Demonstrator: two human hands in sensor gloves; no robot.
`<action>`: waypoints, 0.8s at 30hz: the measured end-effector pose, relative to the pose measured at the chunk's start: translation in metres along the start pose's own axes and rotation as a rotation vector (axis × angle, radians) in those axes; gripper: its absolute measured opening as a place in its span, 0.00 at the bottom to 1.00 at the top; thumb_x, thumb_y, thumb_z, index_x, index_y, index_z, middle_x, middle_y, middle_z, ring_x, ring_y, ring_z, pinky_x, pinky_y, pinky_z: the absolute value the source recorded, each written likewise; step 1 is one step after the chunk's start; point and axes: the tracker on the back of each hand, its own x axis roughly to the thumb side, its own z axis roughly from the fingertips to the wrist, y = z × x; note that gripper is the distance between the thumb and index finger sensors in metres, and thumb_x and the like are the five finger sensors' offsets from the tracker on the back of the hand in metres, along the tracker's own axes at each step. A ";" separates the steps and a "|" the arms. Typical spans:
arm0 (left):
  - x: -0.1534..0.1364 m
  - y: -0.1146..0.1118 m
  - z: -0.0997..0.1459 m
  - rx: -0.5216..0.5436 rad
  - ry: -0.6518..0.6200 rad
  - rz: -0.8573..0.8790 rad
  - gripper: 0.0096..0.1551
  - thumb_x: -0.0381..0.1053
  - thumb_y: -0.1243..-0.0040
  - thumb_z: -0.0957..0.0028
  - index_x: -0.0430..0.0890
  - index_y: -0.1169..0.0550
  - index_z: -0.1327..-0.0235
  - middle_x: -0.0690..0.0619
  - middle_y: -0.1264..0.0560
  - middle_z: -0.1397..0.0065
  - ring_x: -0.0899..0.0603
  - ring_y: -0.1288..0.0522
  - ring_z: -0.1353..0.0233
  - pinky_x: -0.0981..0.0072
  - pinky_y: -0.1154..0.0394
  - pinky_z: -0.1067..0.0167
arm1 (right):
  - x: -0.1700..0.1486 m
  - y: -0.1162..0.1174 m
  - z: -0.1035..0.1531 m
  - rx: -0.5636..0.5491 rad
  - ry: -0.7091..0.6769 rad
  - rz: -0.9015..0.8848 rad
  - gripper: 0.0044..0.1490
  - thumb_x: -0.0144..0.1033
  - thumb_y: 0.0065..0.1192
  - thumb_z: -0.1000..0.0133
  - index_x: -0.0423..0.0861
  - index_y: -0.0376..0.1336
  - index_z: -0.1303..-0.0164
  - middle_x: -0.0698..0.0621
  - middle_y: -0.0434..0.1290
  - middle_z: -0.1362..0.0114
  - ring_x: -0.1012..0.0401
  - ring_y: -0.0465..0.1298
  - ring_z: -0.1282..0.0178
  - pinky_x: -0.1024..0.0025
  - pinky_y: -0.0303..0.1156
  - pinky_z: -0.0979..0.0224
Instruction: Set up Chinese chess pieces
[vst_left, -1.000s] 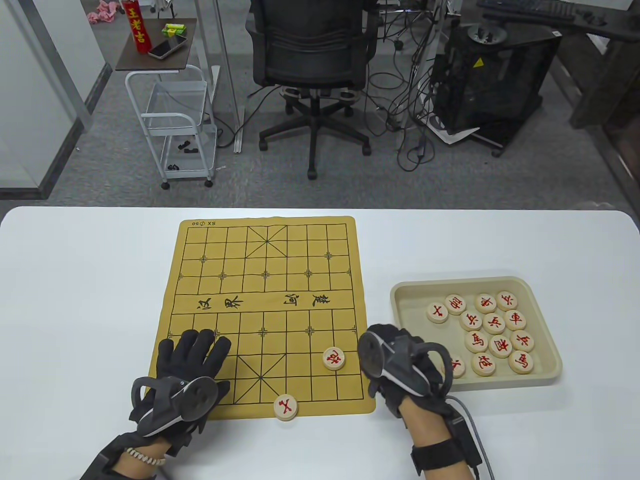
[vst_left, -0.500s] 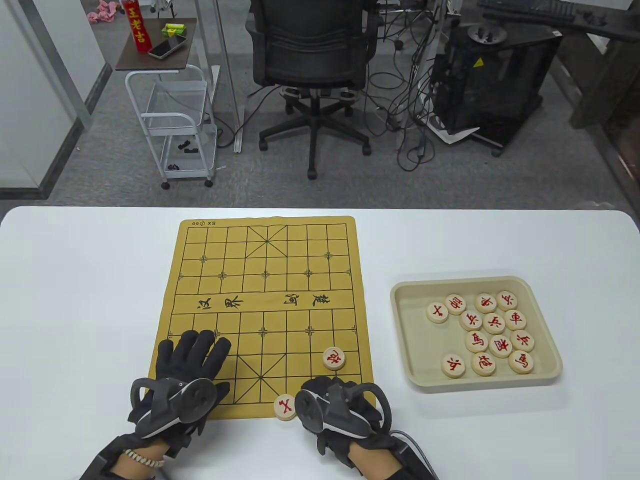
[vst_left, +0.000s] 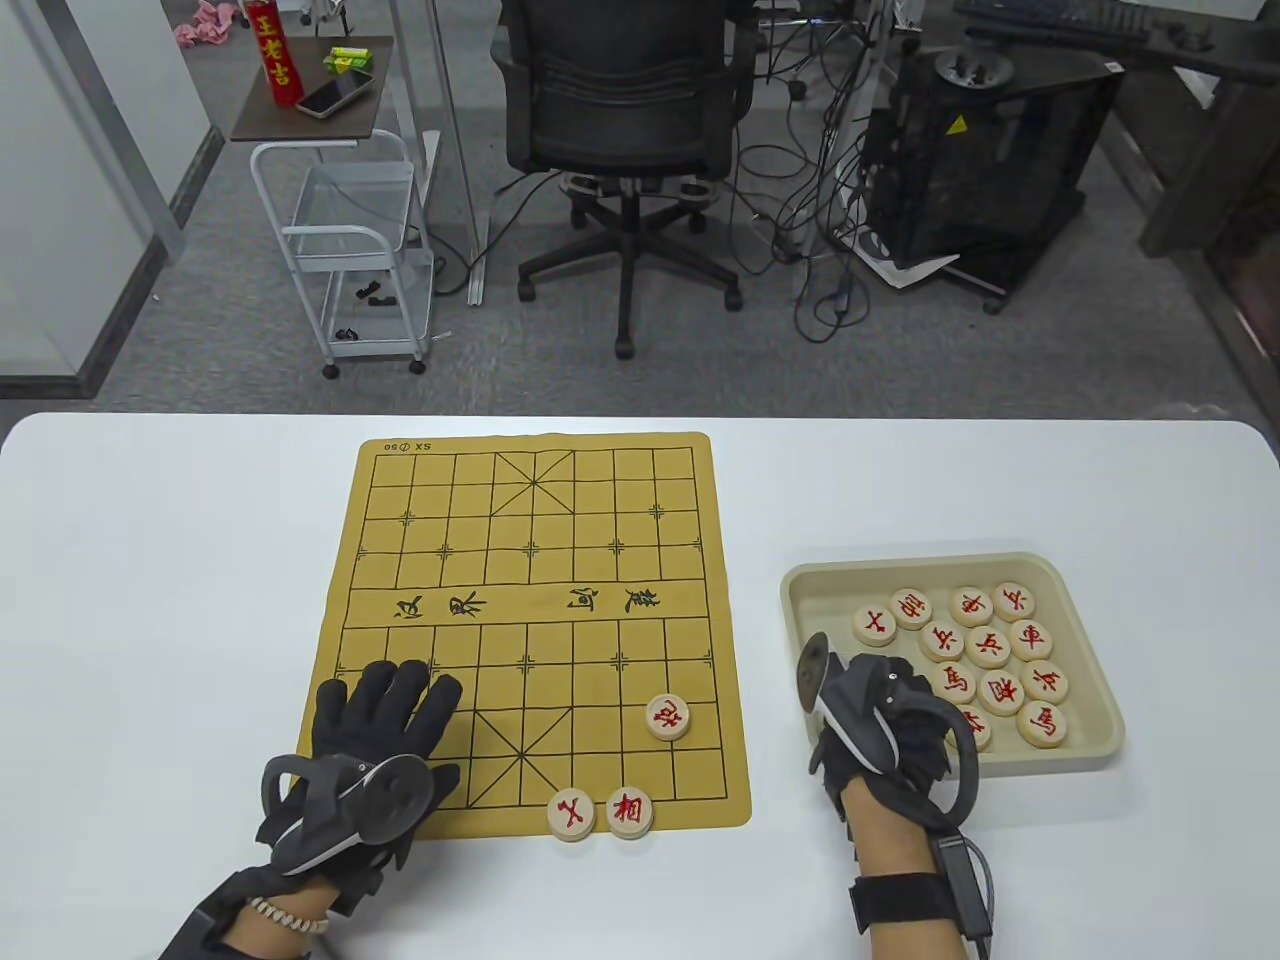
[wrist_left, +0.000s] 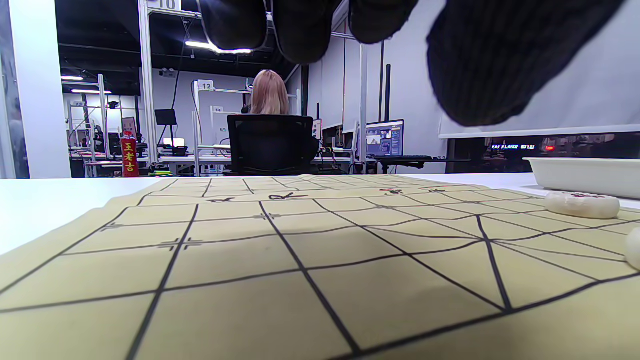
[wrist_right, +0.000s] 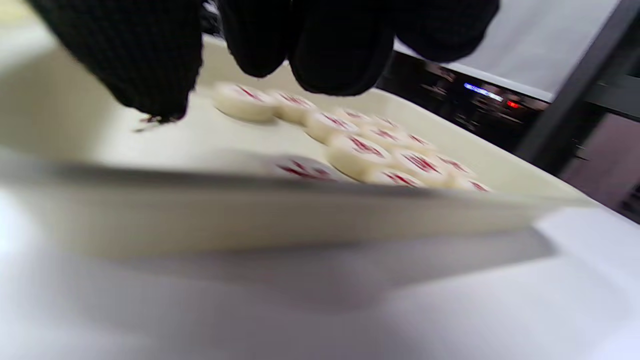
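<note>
Left hand (vst_left: 385, 715) flat, fingers spread on board (vst_left: 530, 560) 7 o'clock corner. Right hand (vst_left: 880, 725) over tray (vst_left: 800, 590) near rim, grip unclear. Two pieces (vst_left: 600, 812) at board's 6 o'clock edge.

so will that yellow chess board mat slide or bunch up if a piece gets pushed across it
The board mat looks thin and floppy, lying flat on the white table, so it could probably slide. The left hand rests flat on its near corner, which likely pins it. The pieces, like the one at, look like low flat discs, unlikely to roll.
</note>
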 end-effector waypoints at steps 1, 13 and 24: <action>0.000 0.000 0.000 -0.001 0.000 0.000 0.53 0.66 0.35 0.58 0.59 0.46 0.21 0.44 0.45 0.12 0.28 0.43 0.14 0.23 0.50 0.26 | -0.004 0.004 -0.005 0.036 0.018 0.006 0.41 0.53 0.79 0.53 0.53 0.66 0.30 0.47 0.71 0.23 0.60 0.80 0.39 0.59 0.77 0.39; 0.000 0.000 -0.001 -0.013 0.005 -0.002 0.53 0.66 0.35 0.57 0.59 0.46 0.21 0.44 0.45 0.12 0.28 0.43 0.14 0.23 0.50 0.26 | -0.010 0.031 -0.027 0.115 0.078 -0.013 0.39 0.54 0.81 0.55 0.55 0.66 0.35 0.49 0.74 0.27 0.63 0.81 0.44 0.62 0.78 0.42; 0.001 -0.001 -0.002 -0.018 -0.004 -0.007 0.53 0.66 0.35 0.57 0.59 0.46 0.21 0.44 0.45 0.12 0.28 0.43 0.14 0.23 0.50 0.25 | 0.003 0.003 -0.018 -0.089 -0.015 -0.149 0.42 0.59 0.84 0.62 0.54 0.69 0.39 0.49 0.78 0.32 0.68 0.81 0.55 0.66 0.80 0.49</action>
